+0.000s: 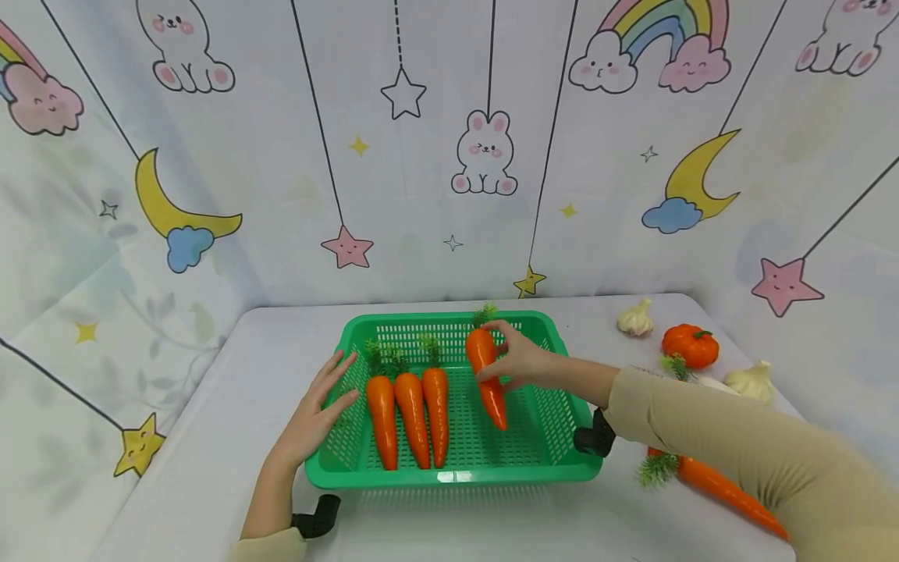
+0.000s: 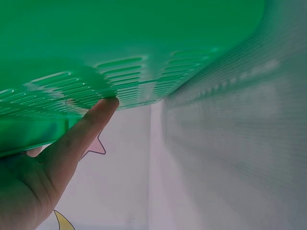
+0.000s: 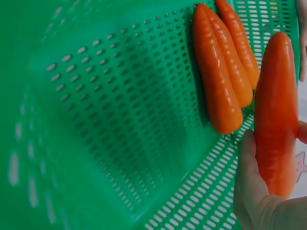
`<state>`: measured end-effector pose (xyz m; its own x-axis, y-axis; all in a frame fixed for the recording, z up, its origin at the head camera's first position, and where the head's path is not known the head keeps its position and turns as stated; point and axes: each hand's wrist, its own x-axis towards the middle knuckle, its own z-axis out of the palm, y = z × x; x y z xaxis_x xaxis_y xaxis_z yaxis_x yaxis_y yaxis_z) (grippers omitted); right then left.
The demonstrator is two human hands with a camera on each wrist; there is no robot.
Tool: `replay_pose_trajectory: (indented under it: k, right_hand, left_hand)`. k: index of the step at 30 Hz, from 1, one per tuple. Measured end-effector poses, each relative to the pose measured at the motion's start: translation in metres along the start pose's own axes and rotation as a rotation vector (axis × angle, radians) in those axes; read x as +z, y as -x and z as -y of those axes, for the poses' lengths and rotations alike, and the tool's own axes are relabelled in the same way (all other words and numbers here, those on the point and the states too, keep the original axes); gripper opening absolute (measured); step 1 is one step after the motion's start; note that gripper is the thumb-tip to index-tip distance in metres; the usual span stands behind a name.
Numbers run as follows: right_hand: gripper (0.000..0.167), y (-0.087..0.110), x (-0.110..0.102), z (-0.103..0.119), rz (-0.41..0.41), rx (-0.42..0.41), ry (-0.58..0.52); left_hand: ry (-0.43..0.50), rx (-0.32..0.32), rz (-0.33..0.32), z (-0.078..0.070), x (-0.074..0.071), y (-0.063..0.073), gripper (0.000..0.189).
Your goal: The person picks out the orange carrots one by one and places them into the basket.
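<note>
Frame centre: carrot (image 1: 481,351) is being held by right hand (image 1: 520,359) over basket (image 1: 453,475), whose left side is being touched by spread left hand (image 1: 313,415), gentle lowering being advised.

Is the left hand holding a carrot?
No, the left hand touches the basket, while the right hand holds a carrot.

text: none legible in head, left wrist or right wrist view | labels: none readable | brands: none readable | numbers: none readable | signs: none readable
</note>
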<state>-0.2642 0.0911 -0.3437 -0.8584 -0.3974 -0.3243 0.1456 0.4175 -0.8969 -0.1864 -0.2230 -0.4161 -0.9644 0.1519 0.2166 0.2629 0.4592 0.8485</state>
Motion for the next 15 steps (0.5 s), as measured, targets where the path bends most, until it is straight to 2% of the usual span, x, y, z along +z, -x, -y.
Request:
replay_pose_trajectory:
  k: [10,15]
  right_hand:
    - [0.079,-0.021,0.027,0.0,-0.015,0.175,0.076]
    - [0.078,-0.027,0.038,-0.004,0.001,0.209,0.113]
  left_hand:
    - [-0.007,0.004,0.006,0.002,0.001,-0.002,0.053]
    - [-0.008,0.007,0.002,0.003,0.001,-0.003,0.053]
